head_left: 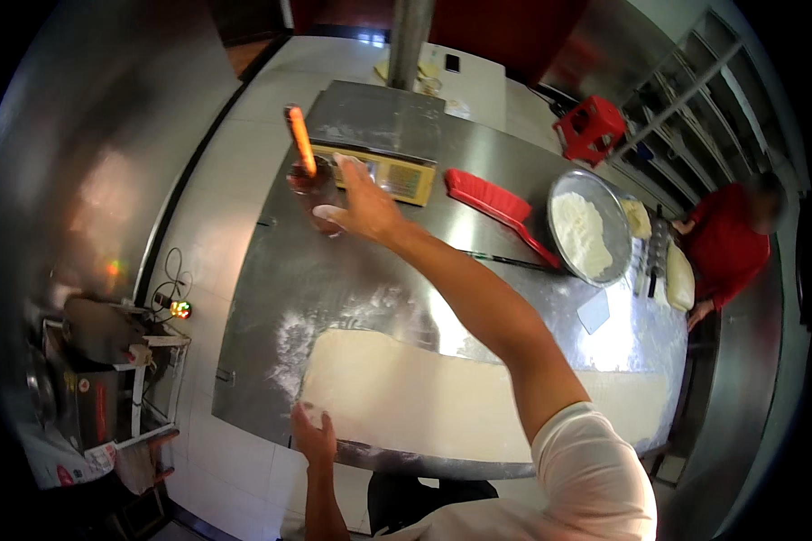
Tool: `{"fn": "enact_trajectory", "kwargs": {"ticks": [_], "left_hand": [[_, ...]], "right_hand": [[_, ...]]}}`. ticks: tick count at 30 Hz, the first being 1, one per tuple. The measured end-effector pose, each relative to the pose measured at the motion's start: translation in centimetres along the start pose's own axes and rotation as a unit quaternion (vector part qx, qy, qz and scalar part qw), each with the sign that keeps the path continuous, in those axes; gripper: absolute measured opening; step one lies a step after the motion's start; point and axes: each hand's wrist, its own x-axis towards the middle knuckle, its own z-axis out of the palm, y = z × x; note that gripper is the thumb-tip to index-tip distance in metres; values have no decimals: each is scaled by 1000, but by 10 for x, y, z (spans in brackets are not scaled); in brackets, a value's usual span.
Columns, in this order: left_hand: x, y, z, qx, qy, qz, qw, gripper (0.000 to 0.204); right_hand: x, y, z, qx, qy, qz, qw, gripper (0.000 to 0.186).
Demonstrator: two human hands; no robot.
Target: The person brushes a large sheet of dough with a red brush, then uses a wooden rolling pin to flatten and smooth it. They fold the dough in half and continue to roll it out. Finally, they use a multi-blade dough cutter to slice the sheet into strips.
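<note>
From where I stand: a person in a white tee at a steel table (262, 311), R arm stretched far across it. R hand (363, 200) is spread in a wide C at a dark jar (312, 187), fingers by the rim, thumb lower at its side; can't tell if it actually grips. An orange stick (300, 142) leans up out of the jar. L hand (314, 435) is low, at the near L corner of a long, pale dough sheet (424, 392); thumb & fingers part-curled w/ a gap btwn them, fingertips at the dough's edge, no firm grip visible.

Edges: the sheet lies along the table's near side, its L end close to the near L corner of the tabletop, its other end reaching R past the arm. Jar sits near the table's L edge, w/ a yellow-fronted scale (406, 178) just behind & to the R of the hand.

Room: steel surface w/ flour dust (290, 347) runs btwn jar & dough. To the R, under no arm: a red brush (487, 194), a thin dark rod (505, 261), then a metal bowl (619, 212) of flour (577, 234). Co-worker in red (726, 234) is at the table's far R end.
</note>
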Motion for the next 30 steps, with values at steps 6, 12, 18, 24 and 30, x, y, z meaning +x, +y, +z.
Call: {"fn": "enact_trajectory", "kwargs": {"ticks": [6, 12, 18, 24, 30], "left_hand": [[22, 6, 26, 73, 42, 84, 993, 65], [102, 75, 55, 96, 26, 179, 979, 64], [137, 99, 59, 207, 11, 120, 971, 57], [149, 103, 40, 241, -21, 223, 944, 40], [139, 87, 23, 87, -85, 292, 949, 23]], "right_hand": [[-162, 275, -119, -325, -36, 296, 898, 55], [-240, 359, -136, -364, -73, 348, 861, 29], [-240, 269, -151, -327, -7, 253, 910, 23], [-299, 185, -217, -53, -28, 219, 974, 33], [-200, 145, -126, -71, -253, 121, 957, 64]]}}
